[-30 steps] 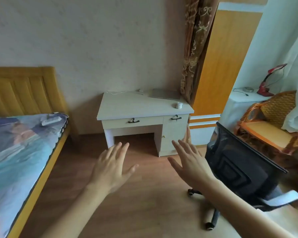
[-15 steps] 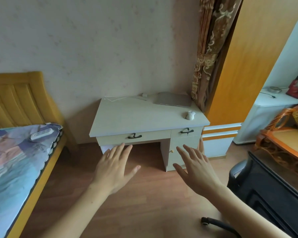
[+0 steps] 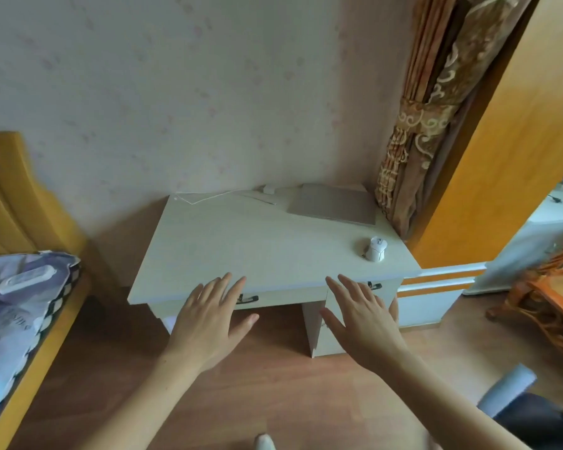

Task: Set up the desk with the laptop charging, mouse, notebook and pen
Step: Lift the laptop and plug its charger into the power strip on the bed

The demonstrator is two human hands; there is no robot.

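A pale desk (image 3: 247, 248) stands against the wall. A shut grey laptop (image 3: 333, 203) lies flat at its back right. A white charger brick (image 3: 268, 189) sits left of the laptop, and its thin white cable (image 3: 208, 198) runs along the back edge. A white mouse (image 3: 376, 249) rests near the right front corner. My left hand (image 3: 208, 323) and my right hand (image 3: 361, 316) are stretched out with spread fingers, in front of the desk's front edge, holding nothing. No notebook or pen shows.
A yellow bed (image 3: 20, 323) with a patterned cover and a white remote (image 3: 26, 279) fills the left. A tied curtain (image 3: 426, 125) and an orange wardrobe (image 3: 514, 151) stand right of the desk. A black office chair (image 3: 540, 417) is at the lower right, a wicker chair (image 3: 553, 293) beyond.
The view has moved closer to the desk, which now looks larger and nearer. Both hands stay raised and spread. The office chair has slid toward the lower right edge.
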